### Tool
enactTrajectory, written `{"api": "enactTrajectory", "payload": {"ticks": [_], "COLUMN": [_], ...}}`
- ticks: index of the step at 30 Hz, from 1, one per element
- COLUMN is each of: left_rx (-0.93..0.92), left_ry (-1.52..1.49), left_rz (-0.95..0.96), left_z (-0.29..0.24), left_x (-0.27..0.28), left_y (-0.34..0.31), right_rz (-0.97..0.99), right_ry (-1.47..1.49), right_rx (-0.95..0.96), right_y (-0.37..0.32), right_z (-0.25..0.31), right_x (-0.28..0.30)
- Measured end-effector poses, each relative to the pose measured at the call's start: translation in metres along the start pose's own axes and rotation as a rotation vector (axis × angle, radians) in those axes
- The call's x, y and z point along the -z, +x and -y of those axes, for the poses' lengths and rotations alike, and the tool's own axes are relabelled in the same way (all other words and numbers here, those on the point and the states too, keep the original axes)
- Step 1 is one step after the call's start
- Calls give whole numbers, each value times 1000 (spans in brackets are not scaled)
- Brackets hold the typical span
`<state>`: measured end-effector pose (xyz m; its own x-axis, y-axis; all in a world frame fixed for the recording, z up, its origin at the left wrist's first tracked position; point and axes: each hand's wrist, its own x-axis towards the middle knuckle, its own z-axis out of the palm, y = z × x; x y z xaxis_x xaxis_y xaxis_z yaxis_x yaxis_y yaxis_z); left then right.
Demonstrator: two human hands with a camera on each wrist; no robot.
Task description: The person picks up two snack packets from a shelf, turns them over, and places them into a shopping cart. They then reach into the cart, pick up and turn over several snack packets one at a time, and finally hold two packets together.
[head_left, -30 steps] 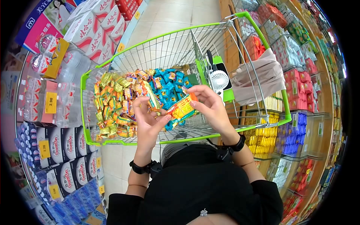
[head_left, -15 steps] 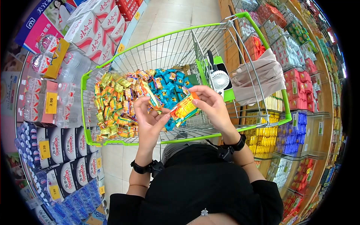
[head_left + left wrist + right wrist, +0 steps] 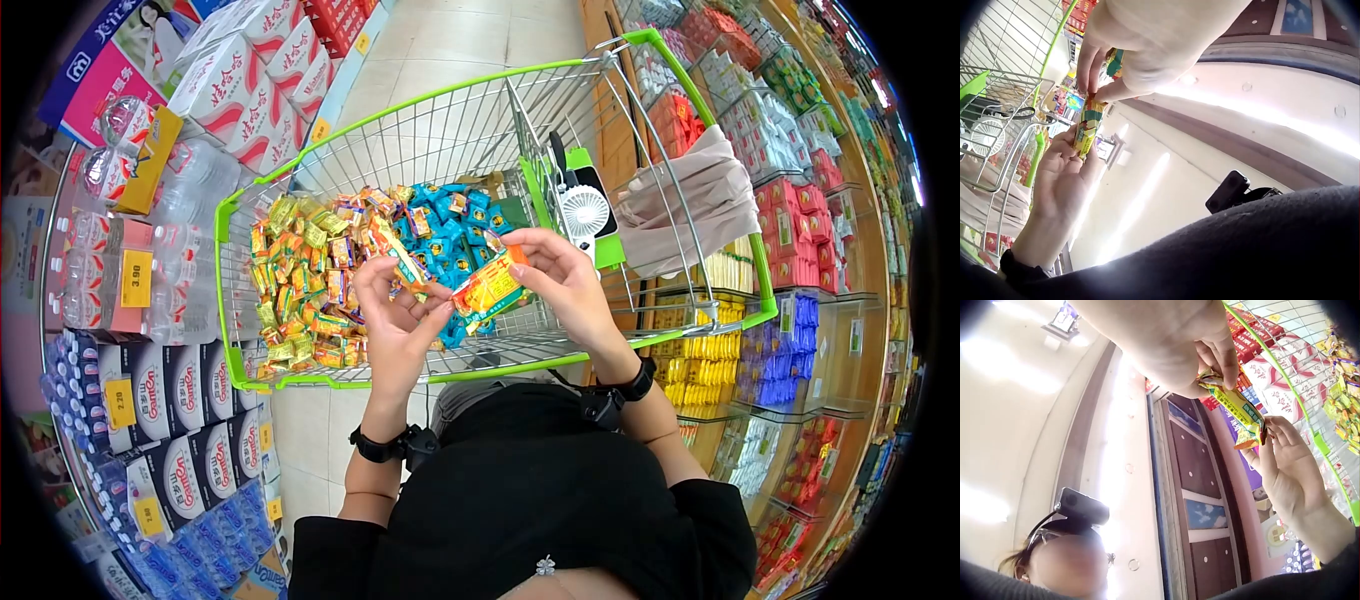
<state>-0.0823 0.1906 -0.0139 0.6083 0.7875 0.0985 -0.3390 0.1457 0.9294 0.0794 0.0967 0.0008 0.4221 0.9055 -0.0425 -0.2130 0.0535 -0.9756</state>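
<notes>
An orange, yellow and green snack packet [image 3: 490,285] is held between both hands over the shopping cart [image 3: 400,100]. My left hand [image 3: 395,320] pinches its left end between thumb and fingertips. My right hand [image 3: 565,285] grips the other end, thumb on the printed face. The packet's narrow green and yellow side [image 3: 1090,125] shows in the left wrist view, slanting between the two hands. Another wrapped packet [image 3: 395,250] appears just past my left fingers, partly hidden by them. Below lie many small orange and gold wrapped snacks [image 3: 300,290] and blue ones [image 3: 440,220] in the cart.
A white hand fan [image 3: 585,212] and a phone sit at the cart's child-seat end, where a beige cloth [image 3: 690,205] hangs. Bottled water [image 3: 185,270] and drink cartons [image 3: 245,90] stand at the left; shelves of colourful packets [image 3: 780,340] line the right.
The held packet has shifted slightly right and turned a little at its left end. Both hands keep nearly the same place and grip.
</notes>
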Motion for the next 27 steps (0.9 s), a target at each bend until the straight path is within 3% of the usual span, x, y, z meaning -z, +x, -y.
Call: {"api": "enactTrajectory", "payload": {"ticks": [15, 27], "left_rx": [-67, 42], "left_ry": [59, 82], "left_rz": [-28, 32], "left_z": [13, 4], "left_x": [2, 5], "left_y": [4, 11], "right_rz": [0, 13], "right_ry": [-27, -27], "right_rx": [24, -29], "right_y": [0, 0], "right_z": [-8, -7], "right_x": [2, 8]}}
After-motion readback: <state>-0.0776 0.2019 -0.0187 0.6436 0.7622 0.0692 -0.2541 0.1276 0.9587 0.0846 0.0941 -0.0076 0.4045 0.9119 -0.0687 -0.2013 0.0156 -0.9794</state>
